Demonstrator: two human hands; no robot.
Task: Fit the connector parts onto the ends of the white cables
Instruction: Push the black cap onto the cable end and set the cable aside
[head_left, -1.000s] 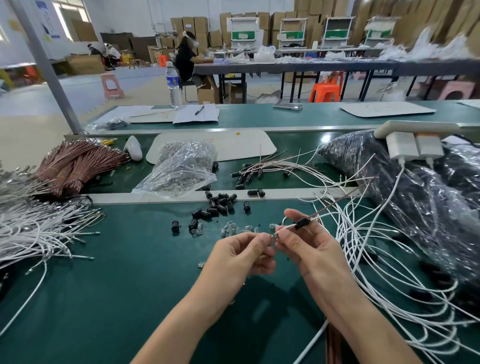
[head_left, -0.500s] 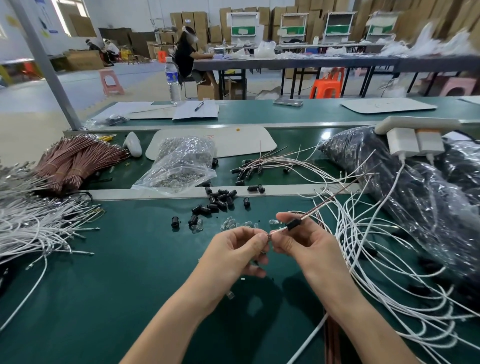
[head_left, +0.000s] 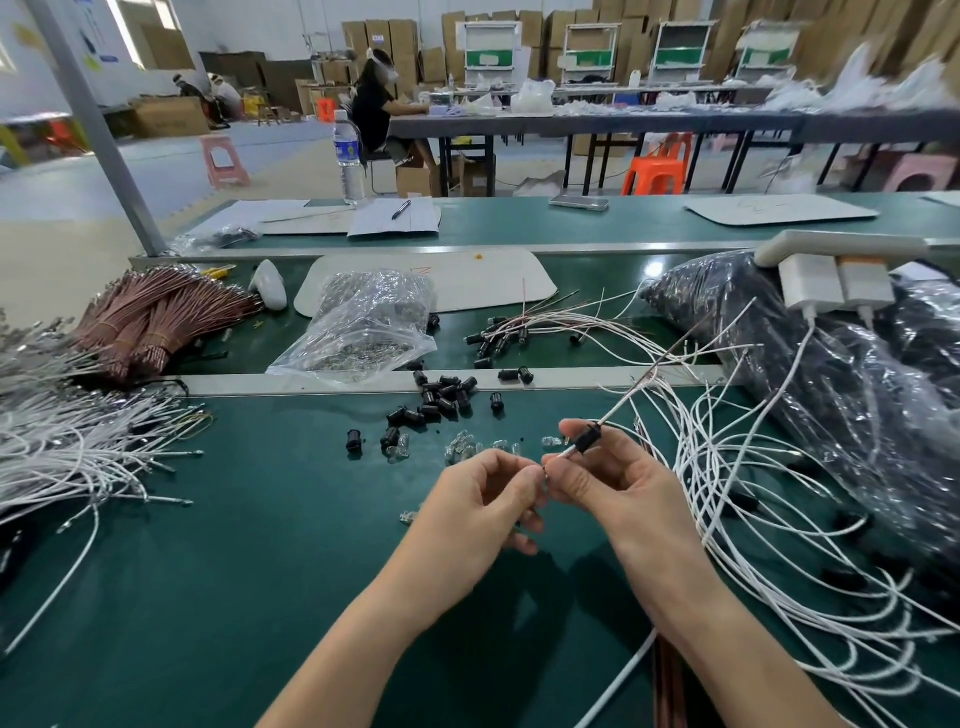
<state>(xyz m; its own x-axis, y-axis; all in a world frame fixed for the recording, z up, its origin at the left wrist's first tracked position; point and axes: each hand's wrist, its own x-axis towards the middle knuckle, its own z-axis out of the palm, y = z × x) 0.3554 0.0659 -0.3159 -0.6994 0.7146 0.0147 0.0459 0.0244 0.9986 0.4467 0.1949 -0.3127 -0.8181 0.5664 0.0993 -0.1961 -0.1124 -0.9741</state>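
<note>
left grip (head_left: 488, 499): fingers curled in, thumb and forefinger pinching right at the bare tip of the white cable (head_left: 621, 406). Honestly can't tell if there's a tiny part between the fingertips, it's too small.
right grip (head_left: 613, 488): clenched on the same cable just behind the tip, with the cable running up and away to the far right out of the fist.
black connector (head_left: 587, 440): already threaded on that cable, sitting just above the right thumb, a little back from the tip.
where it all is: both hands are up off the green bench (head_left: 208, 597), near the middle, fingertips pretty much touching.
loose black connectors (head_left: 441, 397): small scatter on the bench just beyond the hands, a few more past the metal divider strip.
clear little parts (head_left: 467, 448): a row of them between the black ones and the hands, plus one stray (head_left: 408, 517) beside the left wrist.
white cable piles: a big bunch at the left edge (head_left: 78, 452), and a loopy tangle on the right (head_left: 753, 493).
other stuff: brown wire bundles (head_left: 150, 322) far left, clear plastic bag (head_left: 363, 327) far centre, black plastic bag (head_left: 857, 389) on the right.
</note>
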